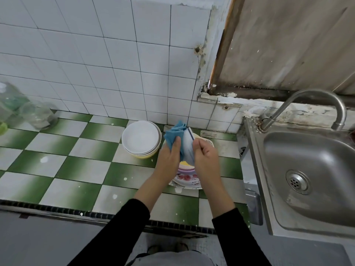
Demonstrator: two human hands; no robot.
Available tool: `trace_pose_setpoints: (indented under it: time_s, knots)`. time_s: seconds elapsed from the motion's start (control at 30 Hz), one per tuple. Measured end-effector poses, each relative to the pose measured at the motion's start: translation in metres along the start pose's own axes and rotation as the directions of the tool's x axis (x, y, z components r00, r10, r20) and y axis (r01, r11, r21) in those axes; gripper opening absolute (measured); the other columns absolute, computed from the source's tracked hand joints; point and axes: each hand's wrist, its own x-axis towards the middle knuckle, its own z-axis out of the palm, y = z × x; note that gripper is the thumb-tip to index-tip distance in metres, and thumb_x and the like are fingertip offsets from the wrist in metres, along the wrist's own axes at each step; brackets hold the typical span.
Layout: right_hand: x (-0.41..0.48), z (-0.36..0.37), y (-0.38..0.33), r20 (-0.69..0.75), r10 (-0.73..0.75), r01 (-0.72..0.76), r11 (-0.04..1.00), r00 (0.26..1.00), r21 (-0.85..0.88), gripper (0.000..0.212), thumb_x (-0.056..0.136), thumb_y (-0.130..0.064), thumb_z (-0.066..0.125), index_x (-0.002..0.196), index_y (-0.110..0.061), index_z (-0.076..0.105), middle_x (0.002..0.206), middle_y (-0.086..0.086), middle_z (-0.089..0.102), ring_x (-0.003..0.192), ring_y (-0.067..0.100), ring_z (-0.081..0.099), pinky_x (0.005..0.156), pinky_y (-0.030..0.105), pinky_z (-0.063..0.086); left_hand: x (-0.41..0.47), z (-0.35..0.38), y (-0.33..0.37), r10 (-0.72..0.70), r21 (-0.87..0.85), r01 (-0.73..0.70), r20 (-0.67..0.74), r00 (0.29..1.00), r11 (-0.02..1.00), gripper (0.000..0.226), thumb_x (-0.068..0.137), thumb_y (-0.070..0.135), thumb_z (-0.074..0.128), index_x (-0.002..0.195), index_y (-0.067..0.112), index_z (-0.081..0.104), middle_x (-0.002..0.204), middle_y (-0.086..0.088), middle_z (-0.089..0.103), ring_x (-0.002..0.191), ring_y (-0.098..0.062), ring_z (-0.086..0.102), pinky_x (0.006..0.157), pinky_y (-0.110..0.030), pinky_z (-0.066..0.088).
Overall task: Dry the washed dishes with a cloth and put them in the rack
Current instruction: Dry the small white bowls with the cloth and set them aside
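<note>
Mid-frame, a white bowl [187,149] is held on edge, its blue-lined rim toward the top of the frame. The left hand [170,160] curls round a blue cloth [172,134], pressing it to the bowl's left side. The right hand [206,156] grips the bowl's right side with bent fingers. Directly below lie stacked flowered plates [187,179]. Just left, white bowls [141,138] sit nested in a yellow one.

The soft blue cloth [173,135] looks matt and fuzzy. The white blue-rimmed ceramic bowl [187,147] is smooth and glossy. The green-and-white tiled worktop [76,160] shines, paint-spotted. The brushed stainless-steel sink [307,164] gleams dully beside rough, peeling wood boarding [288,45].
</note>
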Motion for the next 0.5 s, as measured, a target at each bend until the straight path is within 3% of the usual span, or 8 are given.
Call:
trace_pose_setpoints:
  time_s: [0.07,0.13,0.17,0.23,0.3,0.33,0.43,0.5]
  knots:
    - [0.001,0.001,0.000,0.011,0.034,-0.035,0.998,0.999,0.057,0.031,0.107,-0.019,0.044,0.089,-0.003,0.064,0.078,-0.001,0.058,0.071,0.002,0.054,0.063,0.019,0.049,-0.008,0.003,-0.003,0.145,0.125,-0.151,0.058,0.988,0.981,0.026,0.102,0.038,0.041,0.127,0.043,0.043,0.126,0.001,0.057,0.118,-0.011,0.056,0.101,-0.034,0.049]
    - [0.005,0.001,-0.002,0.032,0.108,-0.112,0.979,0.994,0.169,0.025,0.106,-0.016,0.045,0.097,-0.012,0.068,0.088,-0.005,0.067,0.083,0.009,0.065,0.072,0.021,0.057,-0.015,0.007,-0.007,0.297,0.288,-0.346,0.199,0.934,0.893,0.047,0.102,0.025,0.041,0.143,0.043,0.027,0.152,0.000,0.037,0.141,-0.006,0.032,0.116,-0.027,0.031]
    - [0.006,0.001,-0.003,0.043,0.130,-0.136,0.970,0.991,0.200,0.024,0.106,-0.015,0.046,0.098,-0.016,0.068,0.091,-0.006,0.069,0.086,0.009,0.067,0.074,0.022,0.058,-0.014,0.006,-0.008,0.328,0.323,-0.391,0.233,0.916,0.862,0.051,0.102,0.022,0.042,0.148,0.038,0.025,0.156,0.000,0.031,0.144,-0.007,0.027,0.117,-0.023,0.027]
    - [0.005,-0.001,-0.005,0.070,0.122,-0.131,0.980,0.990,0.147,0.027,0.107,-0.016,0.045,0.095,-0.011,0.068,0.086,-0.003,0.068,0.082,0.013,0.064,0.072,0.020,0.055,-0.009,-0.001,-0.004,0.274,0.309,-0.324,0.195,0.942,0.894,0.043,0.103,0.029,0.042,0.145,0.030,0.036,0.145,0.000,0.044,0.132,0.000,0.041,0.110,-0.025,0.038]
    - [0.001,-0.002,-0.003,0.092,0.094,-0.100,0.993,0.991,0.067,0.035,0.107,-0.020,0.044,0.092,0.004,0.065,0.078,0.010,0.060,0.075,0.021,0.054,0.065,0.023,0.047,-0.004,-0.007,0.002,0.141,0.219,-0.160,0.103,0.985,0.962,0.026,0.100,0.043,0.041,0.124,0.038,0.049,0.116,0.001,0.059,0.104,0.003,0.058,0.094,-0.034,0.052]
    - [-0.001,-0.003,-0.002,0.092,0.092,-0.099,0.993,0.991,0.066,0.037,0.107,-0.021,0.044,0.092,0.007,0.063,0.078,0.018,0.057,0.074,0.024,0.052,0.066,0.027,0.046,-0.003,-0.008,0.003,0.130,0.219,-0.144,0.081,0.988,0.965,0.021,0.100,0.047,0.040,0.118,0.042,0.049,0.111,0.002,0.060,0.099,0.001,0.059,0.091,-0.036,0.054]
    - [-0.004,-0.001,-0.002,0.086,0.132,-0.144,0.977,0.988,0.157,0.033,0.107,-0.020,0.044,0.087,-0.012,0.069,0.084,0.016,0.066,0.084,0.029,0.059,0.081,0.040,0.053,-0.006,-0.010,0.003,0.305,0.386,-0.361,0.200,0.931,0.849,0.039,0.100,0.042,0.042,0.138,0.033,0.043,0.133,0.002,0.051,0.119,-0.009,0.053,0.102,-0.025,0.045]
    - [-0.002,0.000,-0.001,0.102,0.119,-0.132,0.983,0.988,0.127,0.034,0.107,-0.020,0.044,0.085,-0.013,0.068,0.087,0.021,0.065,0.085,0.038,0.060,0.080,0.045,0.054,-0.003,-0.014,-0.001,0.264,0.389,-0.331,0.218,0.940,0.860,0.037,0.101,0.037,0.043,0.136,0.025,0.047,0.131,0.001,0.054,0.118,-0.012,0.053,0.100,-0.026,0.045]
